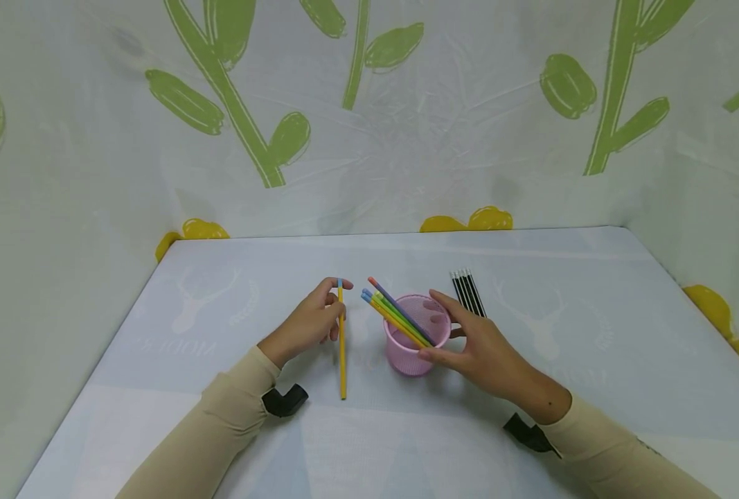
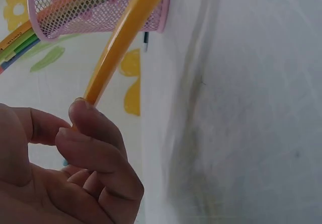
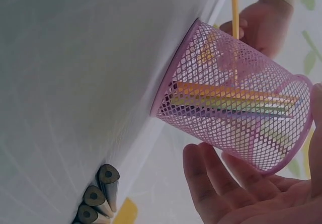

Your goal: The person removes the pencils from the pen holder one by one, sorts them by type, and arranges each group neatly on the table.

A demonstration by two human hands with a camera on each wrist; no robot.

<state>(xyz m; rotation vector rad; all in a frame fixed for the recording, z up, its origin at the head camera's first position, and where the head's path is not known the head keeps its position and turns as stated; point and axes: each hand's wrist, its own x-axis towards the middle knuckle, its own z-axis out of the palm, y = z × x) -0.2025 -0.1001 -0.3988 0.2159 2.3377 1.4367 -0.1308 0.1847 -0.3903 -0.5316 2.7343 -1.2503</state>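
Pale walls printed with green leafy stems and yellow shapes rise behind and beside a whitish worktop, which carries a faint deer-head print. Near the centre of the frame, a pink mesh cup stands between the two hands, with several coloured pencils leaning out toward the upper left. Left of the cup and apart from it is a yellow pencil with a blue end, in the left hand. Just right of the cup, a row of black pencils lies on the worktop, partly hidden by the right hand.

Both forearms, in beige sleeves, reach in from the lower corners. The left hand pinches the yellow pencil between thumb and fingers, its blue end uppermost in the frame. The right hand curves round the cup, thumb at the near rim, fingers along the far side.
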